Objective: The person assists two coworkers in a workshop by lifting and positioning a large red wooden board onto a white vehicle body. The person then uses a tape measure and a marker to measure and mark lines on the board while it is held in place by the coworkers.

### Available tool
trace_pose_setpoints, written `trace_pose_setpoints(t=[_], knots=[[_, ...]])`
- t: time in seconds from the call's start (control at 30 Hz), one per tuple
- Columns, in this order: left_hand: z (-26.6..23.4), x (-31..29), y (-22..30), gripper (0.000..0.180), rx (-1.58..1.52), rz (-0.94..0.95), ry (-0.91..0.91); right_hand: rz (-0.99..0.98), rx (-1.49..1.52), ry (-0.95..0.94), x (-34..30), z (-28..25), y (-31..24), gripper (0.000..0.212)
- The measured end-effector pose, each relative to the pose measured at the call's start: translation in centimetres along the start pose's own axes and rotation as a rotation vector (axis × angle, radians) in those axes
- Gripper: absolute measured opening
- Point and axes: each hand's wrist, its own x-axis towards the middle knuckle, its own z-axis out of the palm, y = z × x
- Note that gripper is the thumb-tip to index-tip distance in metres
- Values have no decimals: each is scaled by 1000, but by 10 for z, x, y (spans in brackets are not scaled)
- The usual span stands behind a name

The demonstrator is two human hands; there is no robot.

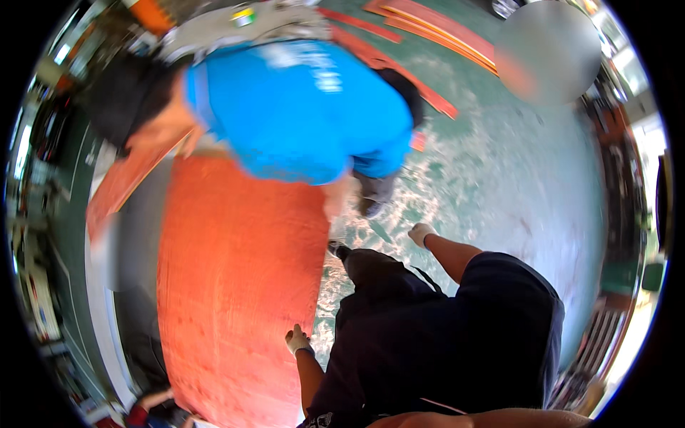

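My left hand, in a pale glove that leaves the fingertips bare, is at the right edge of a large reddish-orange wooden sheet. Its fingers are apart and grip nothing; whether they touch the sheet I cannot tell. My right hand, gloved too, is held out over the floor on the right, with nothing visible in it. Its fingers look loosely open, though small in view. Across the sheet a person in a blue shirt and dark cap bends forward, an arm reaching toward a narrow reddish board at the left.
Wood scraps and dust cover the green floor. Reddish strips and a stack of boards lie at the far side. Another person's arm shows at the sheet's near left corner. Racks line the right side.
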Motion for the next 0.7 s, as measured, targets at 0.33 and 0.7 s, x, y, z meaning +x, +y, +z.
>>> trace_pose_setpoints(t=[0.33, 0.7], knots=[[69, 23, -31, 37, 237, -335, -125, 10, -557, -515, -114, -48, 244, 43], [261, -168, 9, 32, 331, -131, -305, 551, 278, 52, 31, -131, 336, 42]])
